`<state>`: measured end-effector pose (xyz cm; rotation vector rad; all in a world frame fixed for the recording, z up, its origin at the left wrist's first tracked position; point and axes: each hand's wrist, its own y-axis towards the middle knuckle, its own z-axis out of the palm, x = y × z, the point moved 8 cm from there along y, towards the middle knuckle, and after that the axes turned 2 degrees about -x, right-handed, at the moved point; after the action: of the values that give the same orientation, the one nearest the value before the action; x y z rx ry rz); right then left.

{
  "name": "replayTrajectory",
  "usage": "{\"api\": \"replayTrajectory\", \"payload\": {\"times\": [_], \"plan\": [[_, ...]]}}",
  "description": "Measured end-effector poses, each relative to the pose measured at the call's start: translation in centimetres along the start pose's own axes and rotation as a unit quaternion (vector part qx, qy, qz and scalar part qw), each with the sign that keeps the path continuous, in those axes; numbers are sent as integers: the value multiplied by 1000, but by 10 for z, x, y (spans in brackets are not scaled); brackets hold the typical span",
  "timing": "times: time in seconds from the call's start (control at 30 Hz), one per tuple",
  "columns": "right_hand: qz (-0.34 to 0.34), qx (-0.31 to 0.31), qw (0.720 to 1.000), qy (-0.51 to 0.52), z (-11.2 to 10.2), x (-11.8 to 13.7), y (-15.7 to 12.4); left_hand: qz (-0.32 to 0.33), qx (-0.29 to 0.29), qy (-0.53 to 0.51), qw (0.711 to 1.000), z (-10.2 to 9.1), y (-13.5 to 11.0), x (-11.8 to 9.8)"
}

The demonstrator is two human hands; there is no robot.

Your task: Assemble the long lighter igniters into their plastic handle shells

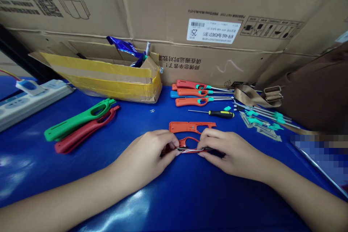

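Observation:
Both hands meet at the middle of the blue table (pixel 174 195). My left hand (pixel 148 154) and my right hand (pixel 227 150) pinch an orange lighter shell half (pixel 190 144) between their fingertips, with thin white wires running along it. A second orange shell half (pixel 191 127) lies flat just behind the hands. The fingers of both hands are curled and closed on the part.
Several finished lighters (pixel 198 94) lie at the back centre, a black-and-yellow screwdriver (pixel 217 113) beside them. Metal-and-teal inner parts (pixel 262 121) lie right. Green and red shells (pixel 80 125) lie left. A taped cardboard box (pixel 108 76), a power strip (pixel 29 96) and large cartons stand behind.

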<state>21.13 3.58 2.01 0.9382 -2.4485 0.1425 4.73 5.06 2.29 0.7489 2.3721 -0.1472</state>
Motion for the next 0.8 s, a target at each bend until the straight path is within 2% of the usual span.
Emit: {"api": "replayTrajectory", "payload": {"times": [0.2, 0.53, 0.8], "plan": [[21, -20, 1000, -6, 1, -2, -1, 23, 0, -9, 1000, 1, -2, -2], [18, -4, 1000, -4, 3, 0, 1, 40, 6, 40, 998, 5, -3, -7], [34, -12, 998, 44, 4, -2, 1, 44, 1, 21, 999, 6, -4, -8]]}}
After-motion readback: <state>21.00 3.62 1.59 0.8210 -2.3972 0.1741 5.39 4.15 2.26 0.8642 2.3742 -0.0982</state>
